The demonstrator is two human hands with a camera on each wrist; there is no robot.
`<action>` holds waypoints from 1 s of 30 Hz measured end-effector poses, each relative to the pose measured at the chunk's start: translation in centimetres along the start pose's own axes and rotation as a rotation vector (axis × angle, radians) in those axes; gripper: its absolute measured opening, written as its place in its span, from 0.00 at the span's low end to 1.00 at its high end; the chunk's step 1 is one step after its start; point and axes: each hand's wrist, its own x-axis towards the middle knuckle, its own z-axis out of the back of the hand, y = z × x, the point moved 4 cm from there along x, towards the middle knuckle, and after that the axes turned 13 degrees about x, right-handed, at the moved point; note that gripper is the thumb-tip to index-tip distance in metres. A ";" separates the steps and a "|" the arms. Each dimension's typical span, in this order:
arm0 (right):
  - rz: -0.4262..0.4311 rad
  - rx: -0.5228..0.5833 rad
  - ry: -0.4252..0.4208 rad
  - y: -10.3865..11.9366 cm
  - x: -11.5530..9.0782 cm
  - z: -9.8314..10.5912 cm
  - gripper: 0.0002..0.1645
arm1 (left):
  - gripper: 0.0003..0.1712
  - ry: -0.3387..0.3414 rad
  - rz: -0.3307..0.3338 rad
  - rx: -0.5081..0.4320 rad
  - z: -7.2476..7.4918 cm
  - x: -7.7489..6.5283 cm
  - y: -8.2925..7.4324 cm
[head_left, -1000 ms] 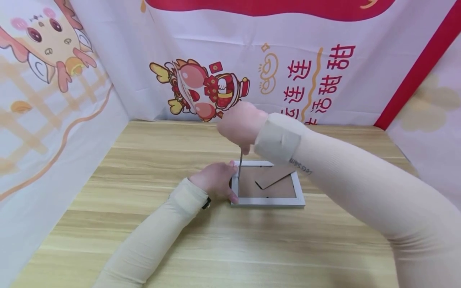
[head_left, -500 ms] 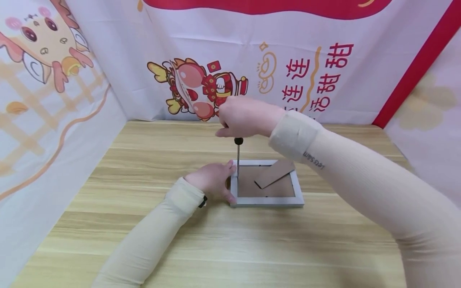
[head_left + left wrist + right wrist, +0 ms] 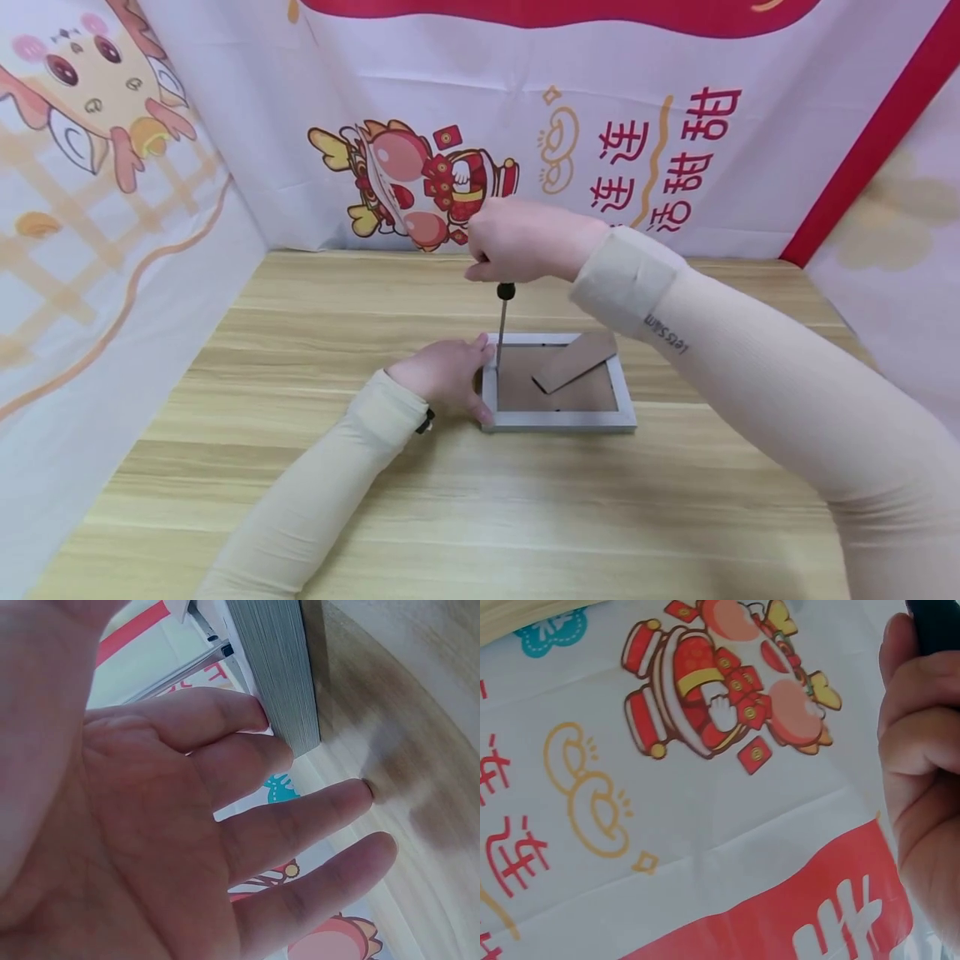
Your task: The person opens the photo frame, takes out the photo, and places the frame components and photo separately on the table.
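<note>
A grey-white picture frame (image 3: 558,420) lies back side up on the table, its brown backing (image 3: 517,392) and slanted stand flap (image 3: 576,363) showing. My left hand (image 3: 442,372) holds the frame's left end, thumb near the front corner and fingers toward the back one. In the left wrist view two fingers touch the frame's edge (image 3: 279,675), while the other two stretch past it. My right hand (image 3: 528,240) is curled round the black handle of a screwdriver (image 3: 502,321) above the frame. The shaft points down, its tip at the left inner edge. Most of the handle is hidden.
Wood-grain table (image 3: 480,508) surrounds the frame on all sides. A printed white cloth (image 3: 420,67) with red characters hangs behind the table's back edge, and another patterned cloth (image 3: 187,217) hangs at the left.
My right hand has turned at the wrist, and the lower end of the screwdriver's black handle has come into sight. The left hand and frame stay in place.
</note>
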 end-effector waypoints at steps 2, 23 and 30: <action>-0.016 -0.001 -0.002 -0.3 -0.2 0.1 0.27 | 0.64 -0.001 0.007 0.002 0.1 0.0 0.0; -0.128 0.192 -0.129 -5.3 -8.1 2.3 0.13 | 0.63 -0.057 -0.029 0.041 0.2 0.2 -0.4; -0.211 0.272 -0.451 -10.9 -15.9 -0.8 0.21 | 0.64 -0.041 -0.016 0.019 0.0 -0.3 -0.3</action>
